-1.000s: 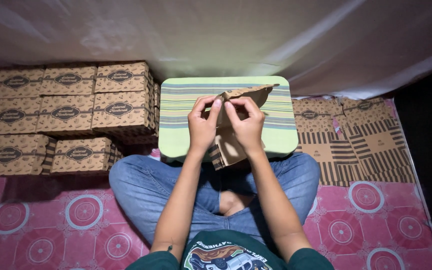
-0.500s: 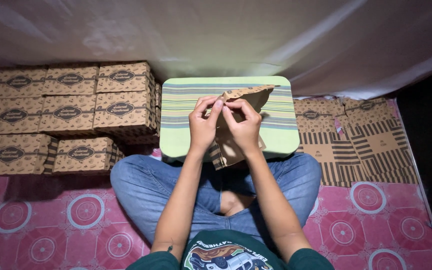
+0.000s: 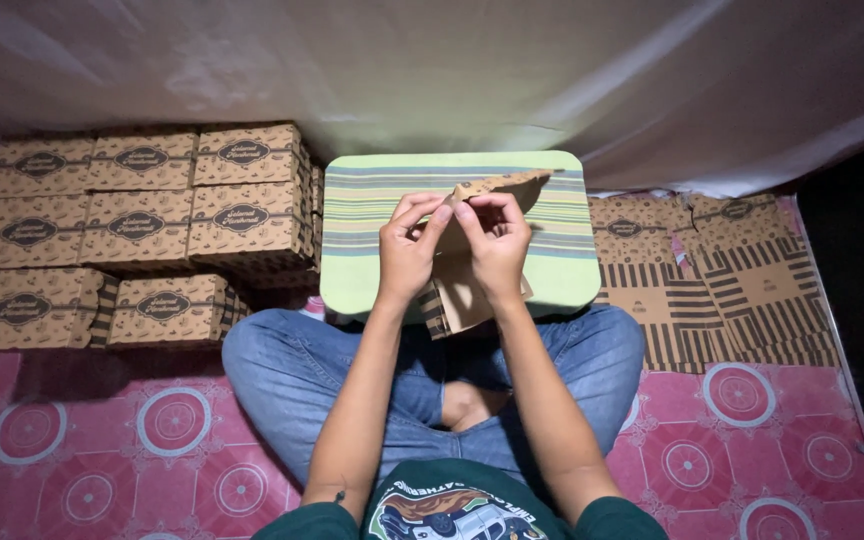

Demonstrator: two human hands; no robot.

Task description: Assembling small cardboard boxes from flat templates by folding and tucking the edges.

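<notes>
- Two hands are closed on one cardboard sheet (image 3: 457, 290), held above the striped desk (image 3: 562, 260).
- Left hand (image 3: 407, 250): its grip is pinched shut on the top fold.
- Right hand (image 3: 497, 245): the same fold is pinched between thumb and fingers.

Home packing corner: pink patterned floor mat (image 3: 82, 440), white cloth backdrop (image 3: 432, 70), stacked brown cartons (image 3: 142, 230), low striped desk (image 3: 552, 240).

A flat brown cardboard box blank (image 3: 472, 270) is held above a green striped lap table (image 3: 372, 215), pinched near its upper flap by the left hand (image 3: 407, 250) and the right hand (image 3: 497, 240). Folded brown boxes (image 3: 142, 225) are stacked to the left, and flat striped blanks (image 3: 722, 270) are laid to the right on the pink patterned floor mat (image 3: 102, 440).
</notes>
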